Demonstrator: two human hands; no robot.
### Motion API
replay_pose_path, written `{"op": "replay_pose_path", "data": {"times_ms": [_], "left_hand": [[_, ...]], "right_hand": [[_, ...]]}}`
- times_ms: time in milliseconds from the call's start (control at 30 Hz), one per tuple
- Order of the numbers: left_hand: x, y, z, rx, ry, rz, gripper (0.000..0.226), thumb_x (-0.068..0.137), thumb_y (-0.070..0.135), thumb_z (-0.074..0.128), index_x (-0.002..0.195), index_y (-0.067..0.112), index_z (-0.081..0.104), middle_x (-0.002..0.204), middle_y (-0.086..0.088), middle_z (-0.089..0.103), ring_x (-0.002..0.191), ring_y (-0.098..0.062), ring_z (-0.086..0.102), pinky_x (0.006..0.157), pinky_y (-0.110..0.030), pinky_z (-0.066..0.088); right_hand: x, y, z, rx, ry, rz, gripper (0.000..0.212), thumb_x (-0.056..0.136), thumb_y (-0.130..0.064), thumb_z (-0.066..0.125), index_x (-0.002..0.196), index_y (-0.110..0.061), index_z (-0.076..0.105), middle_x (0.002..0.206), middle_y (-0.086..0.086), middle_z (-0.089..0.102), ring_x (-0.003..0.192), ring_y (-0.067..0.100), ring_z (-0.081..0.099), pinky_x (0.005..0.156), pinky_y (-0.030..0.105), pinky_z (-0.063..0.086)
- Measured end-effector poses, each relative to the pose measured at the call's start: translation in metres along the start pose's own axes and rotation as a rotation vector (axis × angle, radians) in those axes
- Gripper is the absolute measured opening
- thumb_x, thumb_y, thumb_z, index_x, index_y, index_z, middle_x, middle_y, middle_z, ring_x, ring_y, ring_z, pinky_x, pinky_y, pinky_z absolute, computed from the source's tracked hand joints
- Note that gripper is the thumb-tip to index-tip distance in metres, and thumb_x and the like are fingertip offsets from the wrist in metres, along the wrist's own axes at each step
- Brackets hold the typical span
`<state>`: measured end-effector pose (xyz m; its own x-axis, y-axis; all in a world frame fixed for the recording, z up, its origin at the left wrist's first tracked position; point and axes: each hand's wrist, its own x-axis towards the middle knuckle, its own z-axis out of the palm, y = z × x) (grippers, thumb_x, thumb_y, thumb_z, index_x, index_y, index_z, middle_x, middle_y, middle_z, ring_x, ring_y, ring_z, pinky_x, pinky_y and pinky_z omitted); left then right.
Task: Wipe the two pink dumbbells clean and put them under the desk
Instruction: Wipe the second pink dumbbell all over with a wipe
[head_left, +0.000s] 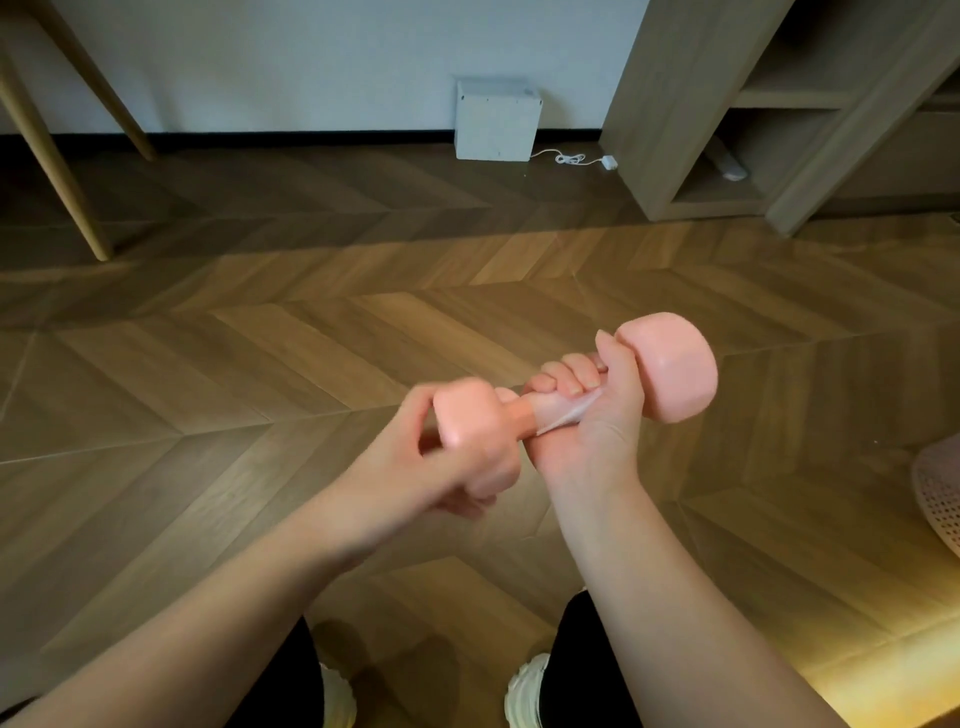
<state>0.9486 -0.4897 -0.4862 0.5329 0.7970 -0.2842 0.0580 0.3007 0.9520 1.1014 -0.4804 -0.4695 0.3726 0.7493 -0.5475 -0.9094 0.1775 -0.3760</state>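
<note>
Left hand, motion-blurred, curls round the near head of the pink dumbbell, which is held in the air above the wood floor. Right hand grips the handle through a thin, damp-looking wipe. Risk: a slick wipe under the palm could let the grip slip, dropping the dumbbell towards the shoes.

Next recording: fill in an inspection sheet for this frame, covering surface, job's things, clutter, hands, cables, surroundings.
Surface: wooden herringbone floor.
Job's things: one pink dumbbell held above the floor, thin white wipe against its handle; second dumbbell not seen.
Clutter: pink mesh object, cut off at right edge.
Hands: left hand grips the near head, blurred; right hand grips the handle over the wipe.
Cables: white cable lies on the floor beside the white box.
Surroundings: shelf unit right, wooden legs left.
</note>
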Motion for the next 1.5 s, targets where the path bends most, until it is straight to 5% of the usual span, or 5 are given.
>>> {"op": "replay_pose_path", "data": {"times_ms": [133, 467, 800, 1167, 1500], "left_hand": [[0.011, -0.013, -0.017, 0.865, 0.120, 0.758, 0.078, 0.073, 0.028, 0.082, 0.136, 0.024, 0.037, 0.133, -0.002, 0.047, 0.123, -0.012, 0.049, 0.095, -0.025, 0.047], [0.009, 0.013, -0.004, -0.433, -0.269, -0.620, 0.103, 0.076, 0.086, 0.031, 0.109, -0.008, 0.060, 0.071, -0.021, 0.059, 0.053, -0.026, 0.063, 0.049, -0.029, 0.057], [0.006, -0.021, -0.010, 0.928, 0.203, 0.763, 0.090, 0.069, 0.035, 0.087, 0.138, 0.012, 0.035, 0.128, -0.009, 0.049, 0.115, -0.018, 0.053, 0.089, -0.028, 0.048], [0.010, 0.012, 0.002, -0.531, -0.318, -0.580, 0.093, 0.083, 0.078, 0.025, 0.115, -0.003, 0.055, 0.069, -0.020, 0.053, 0.042, -0.025, 0.053, 0.065, -0.040, 0.059], [0.002, -0.004, -0.010, 0.335, 0.039, 0.375, 0.094, 0.063, 0.052, 0.080, 0.141, 0.035, 0.031, 0.128, 0.007, 0.051, 0.109, -0.011, 0.061, 0.087, -0.023, 0.052]], "right_hand": [[0.006, 0.000, 0.000, 0.076, 0.037, 0.050, 0.044, 0.086, -0.017, 0.061, 0.052, -0.022, 0.034, 0.051, -0.009, 0.029, 0.042, 0.010, 0.029, 0.045, 0.021, 0.035], [-0.005, 0.003, 0.006, -0.098, -0.123, 0.047, 0.046, 0.092, -0.018, 0.055, 0.051, -0.022, 0.033, 0.044, -0.009, 0.029, 0.040, 0.008, 0.026, 0.043, 0.021, 0.031], [-0.003, 0.002, 0.005, 0.038, -0.020, 0.060, 0.041, 0.090, -0.018, 0.060, 0.057, -0.022, 0.036, 0.049, -0.009, 0.030, 0.040, 0.009, 0.028, 0.041, 0.020, 0.033], [-0.008, -0.002, 0.009, -0.093, -0.277, 0.074, 0.048, 0.094, -0.017, 0.049, 0.049, -0.021, 0.033, 0.040, -0.009, 0.030, 0.034, 0.006, 0.027, 0.040, 0.019, 0.028], [-0.008, -0.006, 0.012, -0.025, -0.188, 0.015, 0.046, 0.092, -0.017, 0.056, 0.049, -0.018, 0.039, 0.045, -0.005, 0.034, 0.040, 0.008, 0.029, 0.043, 0.020, 0.034]]}}
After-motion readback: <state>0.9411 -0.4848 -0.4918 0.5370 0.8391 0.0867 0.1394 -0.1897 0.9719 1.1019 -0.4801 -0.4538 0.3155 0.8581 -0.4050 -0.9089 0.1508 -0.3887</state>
